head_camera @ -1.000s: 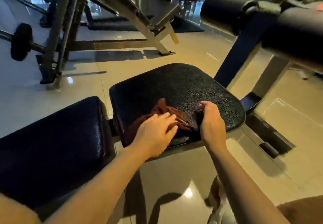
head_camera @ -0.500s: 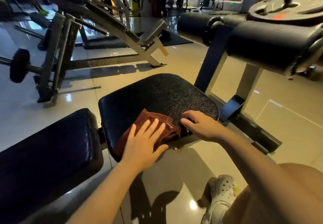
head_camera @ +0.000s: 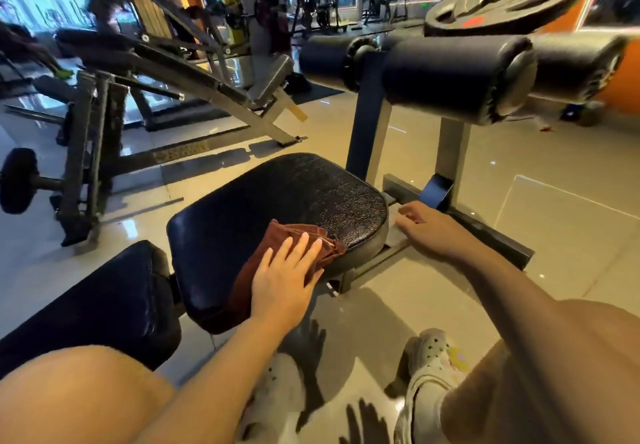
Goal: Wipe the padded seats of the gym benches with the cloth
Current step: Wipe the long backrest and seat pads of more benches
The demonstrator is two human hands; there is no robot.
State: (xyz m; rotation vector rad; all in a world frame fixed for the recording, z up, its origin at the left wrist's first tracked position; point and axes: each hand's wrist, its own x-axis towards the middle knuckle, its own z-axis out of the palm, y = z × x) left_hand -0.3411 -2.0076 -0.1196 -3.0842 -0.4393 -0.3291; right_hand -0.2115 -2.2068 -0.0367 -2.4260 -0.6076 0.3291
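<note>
A black padded seat (head_camera: 284, 197) fills the middle of the head view. A brown cloth (head_camera: 273, 246) lies folded on its near edge and hangs a little over the front. My left hand (head_camera: 284, 281) presses flat on the cloth with straight fingers. My right hand (head_camera: 429, 229) hovers off the seat's right side, over the metal frame (head_camera: 398, 194), fingers relaxed and holding nothing. A second black pad (head_camera: 104, 301) of the same bench lies at the lower left.
Two black foam rollers (head_camera: 450, 76) on grey posts stand just beyond the seat, with a weight plate (head_camera: 502, 3) above. A grey incline machine (head_camera: 194, 80) and a barbell end (head_camera: 17, 180) stand at the left. My knees and white shoes (head_camera: 429, 367) are below.
My right hand let go of the cloth's right end and moved right, off the seat. My left hand flattened on the cloth. The view rose and tilted up.
</note>
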